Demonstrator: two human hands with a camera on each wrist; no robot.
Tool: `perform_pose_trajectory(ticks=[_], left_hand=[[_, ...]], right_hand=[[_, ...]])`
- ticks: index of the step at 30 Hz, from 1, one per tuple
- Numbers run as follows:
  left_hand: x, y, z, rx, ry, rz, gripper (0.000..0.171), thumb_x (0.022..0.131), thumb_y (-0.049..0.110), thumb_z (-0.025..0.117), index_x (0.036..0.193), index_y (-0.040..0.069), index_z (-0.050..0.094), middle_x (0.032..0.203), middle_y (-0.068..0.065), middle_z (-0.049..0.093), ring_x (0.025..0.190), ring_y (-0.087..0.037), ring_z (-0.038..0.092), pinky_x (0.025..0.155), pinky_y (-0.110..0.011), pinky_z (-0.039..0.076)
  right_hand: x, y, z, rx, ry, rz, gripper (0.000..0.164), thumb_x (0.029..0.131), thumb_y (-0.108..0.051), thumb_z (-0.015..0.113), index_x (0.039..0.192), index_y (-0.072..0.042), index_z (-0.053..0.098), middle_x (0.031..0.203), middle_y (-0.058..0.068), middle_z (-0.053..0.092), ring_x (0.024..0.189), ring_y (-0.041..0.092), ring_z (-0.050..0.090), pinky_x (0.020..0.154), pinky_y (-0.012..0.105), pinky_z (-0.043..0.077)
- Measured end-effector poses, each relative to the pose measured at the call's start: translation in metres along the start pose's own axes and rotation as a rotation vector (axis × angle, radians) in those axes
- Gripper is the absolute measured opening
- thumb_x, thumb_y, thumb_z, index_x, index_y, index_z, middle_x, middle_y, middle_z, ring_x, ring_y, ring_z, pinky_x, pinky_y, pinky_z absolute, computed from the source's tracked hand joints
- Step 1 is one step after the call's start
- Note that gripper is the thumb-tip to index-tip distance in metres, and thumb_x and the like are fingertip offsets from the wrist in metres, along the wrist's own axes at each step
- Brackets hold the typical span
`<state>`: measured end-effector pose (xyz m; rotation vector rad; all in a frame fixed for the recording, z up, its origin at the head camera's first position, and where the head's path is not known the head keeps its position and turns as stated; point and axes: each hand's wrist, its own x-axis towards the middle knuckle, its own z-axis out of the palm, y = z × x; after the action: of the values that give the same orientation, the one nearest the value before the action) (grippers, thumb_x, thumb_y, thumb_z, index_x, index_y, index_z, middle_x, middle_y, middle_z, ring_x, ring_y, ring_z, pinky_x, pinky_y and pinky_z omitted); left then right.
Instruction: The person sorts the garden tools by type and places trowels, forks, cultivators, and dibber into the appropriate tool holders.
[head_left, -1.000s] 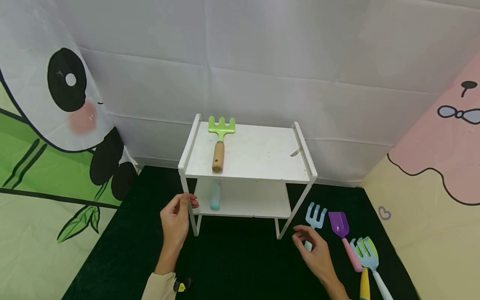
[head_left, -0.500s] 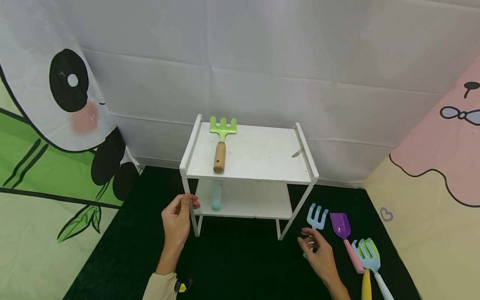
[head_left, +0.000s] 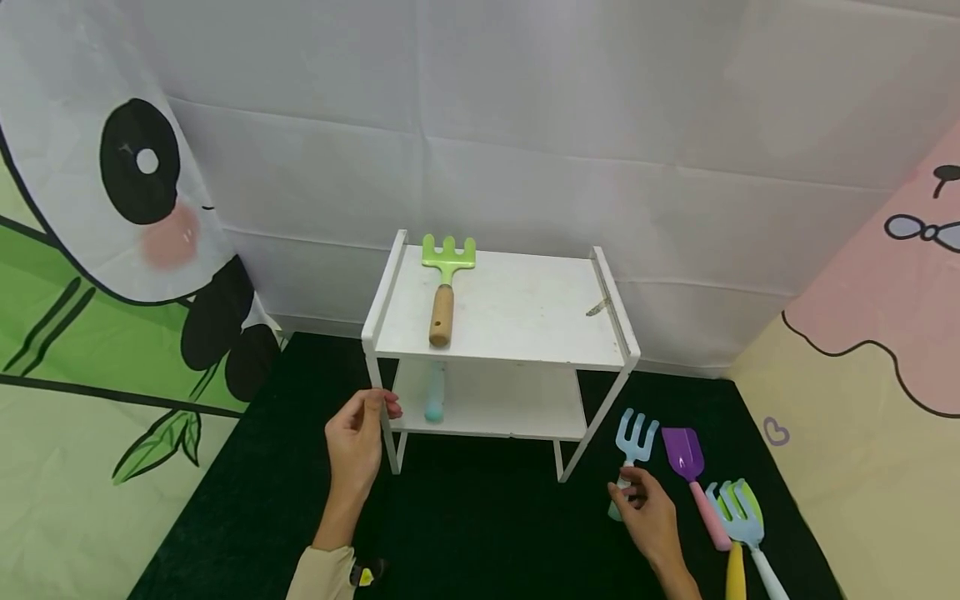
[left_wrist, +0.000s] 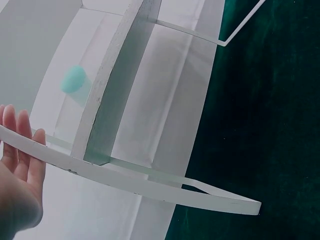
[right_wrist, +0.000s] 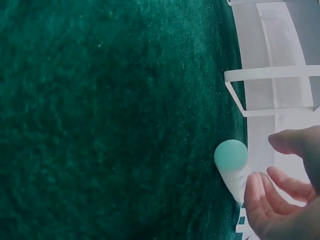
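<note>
A small white two-tier shelf (head_left: 517,312) stands against the back wall. My left hand (head_left: 356,437) holds its left front leg, the fingers reaching behind the white bar (left_wrist: 125,187) in the left wrist view. My right hand (head_left: 651,517) is over the handle of a light blue hand fork (head_left: 636,440) lying on the dark green cloth. In the right wrist view, the thumb and fingers of that hand are apart beside the mint-tipped handle (right_wrist: 231,156). A green hand fork (head_left: 444,300) with a wooden handle lies on the top tier.
A mint handle (head_left: 434,392) shows on the lower tier; its other end is hidden. Right of my right hand lie a purple shovel (head_left: 683,452) with pink handle, a blue fork (head_left: 742,527) and a yellow-handled tool (head_left: 736,575). Printed cloth walls close both sides.
My right hand has moved slightly right and down, to the fork's handle, its fingers now around handle level. The left hand keeps its place on the shelf leg. The view has shifted slightly.
</note>
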<state>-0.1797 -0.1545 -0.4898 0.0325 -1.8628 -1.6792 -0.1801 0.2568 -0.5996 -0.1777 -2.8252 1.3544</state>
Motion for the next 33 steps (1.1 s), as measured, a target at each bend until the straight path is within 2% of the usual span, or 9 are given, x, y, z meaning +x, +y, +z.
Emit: perform_pose_trajectory(ticks=[5,10,15,22,26,30,33], left_hand=[[-0.001,0.0,0.0,-0.005,0.006,0.006,0.029,0.109,0.011,0.051,0.096,-0.007,0.07,0.089,-0.017,0.07,0.079,-0.012,0.068,0.083,-0.019,0.055],[-0.002,0.002,0.0,-0.016,0.011,0.014,0.028,0.109,0.009,0.051,0.095,-0.006,0.07,0.087,-0.01,0.071,0.079,-0.011,0.068,0.082,-0.019,0.055],[-0.002,0.001,0.0,-0.019,0.009,0.014,0.028,0.109,0.008,0.051,0.095,-0.006,0.07,0.086,-0.008,0.071,0.078,-0.012,0.068,0.082,-0.019,0.055],[-0.002,0.001,0.0,-0.008,0.01,0.01,0.029,0.109,0.01,0.051,0.096,-0.007,0.07,0.088,-0.019,0.07,0.078,-0.011,0.068,0.082,-0.019,0.055],[-0.001,0.0,-0.001,-0.011,0.01,0.023,0.028,0.109,0.008,0.05,0.095,-0.006,0.07,0.087,-0.019,0.07,0.077,-0.012,0.068,0.08,-0.019,0.056],[0.0,0.0,0.0,-0.015,0.006,0.026,0.028,0.109,0.008,0.05,0.095,-0.007,0.07,0.087,-0.019,0.07,0.077,-0.011,0.068,0.08,-0.019,0.056],[0.0,0.001,0.0,-0.012,0.001,0.016,0.028,0.109,0.009,0.05,0.096,-0.007,0.07,0.089,-0.022,0.069,0.078,-0.011,0.068,0.081,-0.019,0.056]], right_hand=[[0.002,0.004,0.0,-0.051,0.04,0.017,0.046,0.096,-0.015,0.072,0.133,0.005,0.054,0.127,0.026,0.058,0.103,0.031,0.062,0.081,0.035,0.054],[0.005,0.008,0.001,-0.07,0.046,0.039,0.051,0.093,-0.013,0.075,0.133,0.009,0.052,0.125,0.031,0.056,0.1,0.035,0.064,0.079,0.043,0.058],[0.006,0.011,0.001,-0.059,0.019,0.084,0.051,0.094,-0.013,0.073,0.133,0.01,0.05,0.123,0.033,0.059,0.096,0.034,0.067,0.077,0.043,0.059],[0.007,0.012,-0.001,-0.044,-0.005,0.127,0.051,0.094,-0.013,0.073,0.133,0.01,0.051,0.125,0.033,0.059,0.097,0.037,0.069,0.075,0.042,0.06],[0.007,0.01,-0.004,-0.028,-0.021,0.152,0.05,0.093,-0.014,0.073,0.132,0.01,0.053,0.122,0.032,0.062,0.097,0.038,0.07,0.075,0.043,0.061],[0.006,0.009,-0.008,0.013,-0.054,0.182,0.051,0.093,-0.016,0.074,0.132,0.01,0.054,0.117,0.03,0.066,0.096,0.035,0.071,0.076,0.043,0.06],[0.006,0.01,-0.011,0.089,-0.094,0.234,0.055,0.094,-0.019,0.075,0.135,0.009,0.052,0.12,0.03,0.065,0.094,0.03,0.071,0.076,0.041,0.061]])
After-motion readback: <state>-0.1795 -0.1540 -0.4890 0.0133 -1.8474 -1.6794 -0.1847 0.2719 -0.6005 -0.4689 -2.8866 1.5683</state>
